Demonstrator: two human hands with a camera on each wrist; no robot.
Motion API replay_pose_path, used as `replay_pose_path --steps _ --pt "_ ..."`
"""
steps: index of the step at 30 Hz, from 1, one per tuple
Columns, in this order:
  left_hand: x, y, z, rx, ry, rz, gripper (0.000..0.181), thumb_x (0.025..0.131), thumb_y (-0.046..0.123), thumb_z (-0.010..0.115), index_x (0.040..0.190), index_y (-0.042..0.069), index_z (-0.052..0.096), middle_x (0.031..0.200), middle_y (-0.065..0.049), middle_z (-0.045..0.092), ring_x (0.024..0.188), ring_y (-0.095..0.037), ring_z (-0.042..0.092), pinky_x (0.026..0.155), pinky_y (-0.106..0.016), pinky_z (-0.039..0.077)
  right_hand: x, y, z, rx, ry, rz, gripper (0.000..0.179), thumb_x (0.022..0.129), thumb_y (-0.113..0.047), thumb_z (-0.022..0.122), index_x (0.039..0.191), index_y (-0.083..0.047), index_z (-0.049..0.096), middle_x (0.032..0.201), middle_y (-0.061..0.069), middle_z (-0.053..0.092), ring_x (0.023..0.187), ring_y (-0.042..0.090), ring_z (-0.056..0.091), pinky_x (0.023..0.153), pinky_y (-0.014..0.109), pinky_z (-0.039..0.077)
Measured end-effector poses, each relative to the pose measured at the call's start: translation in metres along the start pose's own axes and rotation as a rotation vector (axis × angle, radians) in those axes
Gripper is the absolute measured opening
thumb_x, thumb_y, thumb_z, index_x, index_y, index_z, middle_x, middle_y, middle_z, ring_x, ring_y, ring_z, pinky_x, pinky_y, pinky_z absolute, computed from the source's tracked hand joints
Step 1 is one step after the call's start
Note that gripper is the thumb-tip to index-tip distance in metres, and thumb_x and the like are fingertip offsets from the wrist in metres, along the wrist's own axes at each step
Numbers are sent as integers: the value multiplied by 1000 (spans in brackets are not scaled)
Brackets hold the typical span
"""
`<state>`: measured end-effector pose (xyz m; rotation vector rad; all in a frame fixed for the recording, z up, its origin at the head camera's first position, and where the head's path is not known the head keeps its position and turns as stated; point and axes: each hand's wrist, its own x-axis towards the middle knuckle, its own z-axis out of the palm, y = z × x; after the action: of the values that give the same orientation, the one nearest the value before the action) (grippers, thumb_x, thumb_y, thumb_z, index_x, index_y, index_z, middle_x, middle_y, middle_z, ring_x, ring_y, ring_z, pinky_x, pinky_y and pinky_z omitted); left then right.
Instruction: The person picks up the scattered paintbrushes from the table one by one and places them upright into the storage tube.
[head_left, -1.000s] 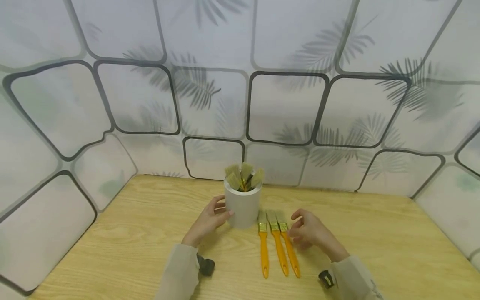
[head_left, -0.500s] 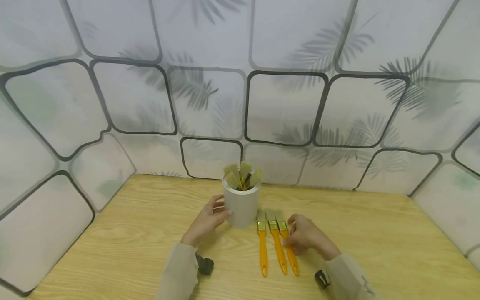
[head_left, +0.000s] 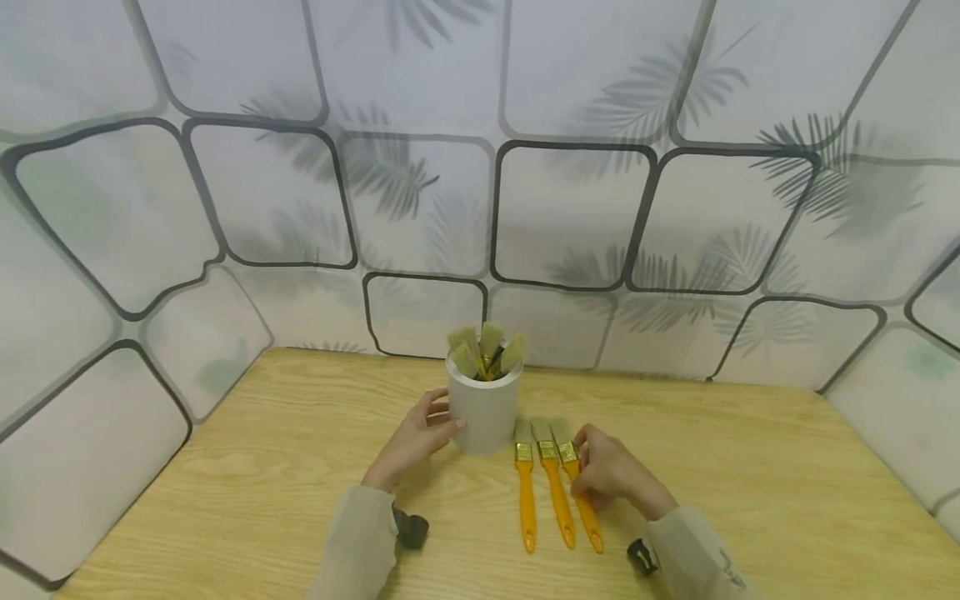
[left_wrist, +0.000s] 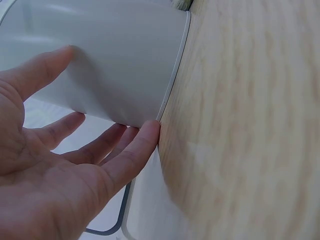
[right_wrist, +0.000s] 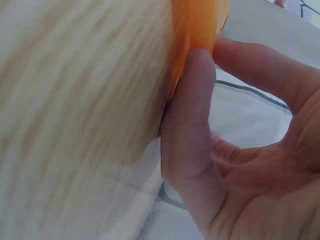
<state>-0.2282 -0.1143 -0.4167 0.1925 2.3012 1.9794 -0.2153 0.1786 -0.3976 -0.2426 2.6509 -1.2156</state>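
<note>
Inspection of markings: no legible text found.
A thin dark mark [head_left: 731, 570] stands on the right sleeve [head_left: 686, 537], well behind the fingers of the right hand [head_left: 617, 471]; whether it is lettering cannot be told. Dark flecks on the brushes' [head_left: 557, 500] metal bands [head_left: 547, 450], near those fingertips, are too small to read.

Both my arms reach in from the near side, beige cloth left sleeve [head_left: 354, 542] and right sleeve [head_left: 696, 550]. Bare left hand [head_left: 411, 440]: palm facing right, fingers [left_wrist: 127, 162] slightly bent, thumb [left_wrist: 42, 70] apart. Bare right hand [head_left: 618, 471]: thumb-and-forefinger pinch, other fingers partly hidden.
</note>
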Motion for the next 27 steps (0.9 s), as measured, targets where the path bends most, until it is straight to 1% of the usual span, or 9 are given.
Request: replay_pose_path --steps 7,10,14,16,20,23,27 --pt "0 0 0 -10 3 10 67 97 15 68 154 1 35 149 -30 40 136 -48 42 103 -59 45 -1 1 -2 -38 -3 -46 57 66 18 75 117 7 50 79 12 56 56 21 58 47 33 55" --pt "-1 0 0 -7 -1 11 67 98 16 68 154 1 34 149 -30 40 136 -48 42 103 -59 46 -1 3 -3 -18 4 -59 59 66 18 76 118 9 51 77 10 56 55 20 56 47 33 54" --pt "-1 0 0 -5 -3 10 67 98 16 68 154 1 34 150 -31 40 136 -49 42 103 -59 46 0 6 -6 52 9 -63 62 66 20 75 122 10 50 78 10 55 51 20 56 45 34 54" --pt "-1 0 0 -6 -6 9 67 98 17 67 154 1 34 150 -31 39 136 -49 42 103 -60 46 0 7 -8 76 26 -74 62 67 19 73 124 10 50 79 10 55 51 19 55 45 33 52" --pt "-1 0 -1 -9 -7 8 67 98 17 67 155 1 34 150 -31 39 137 -49 41 102 -60 45 2 7 -12 130 61 -76 62 69 18 69 127 8 49 84 12 57 56 21 55 47 34 51" --pt "-1 0 -1 -11 -6 8 67 98 17 67 155 1 34 150 -31 39 136 -49 41 102 -61 45 2 6 -16 188 66 -59 62 74 16 67 131 7 46 90 14 56 61 22 57 50 36 54" --pt "-1 0 0 -12 -3 10 67 98 17 68 154 1 34 150 -31 39 136 -49 42 102 -61 45 2 3 -22 249 65 -57 62 79 16 66 135 7 41 93 15 54 61 23 59 53 41 58"
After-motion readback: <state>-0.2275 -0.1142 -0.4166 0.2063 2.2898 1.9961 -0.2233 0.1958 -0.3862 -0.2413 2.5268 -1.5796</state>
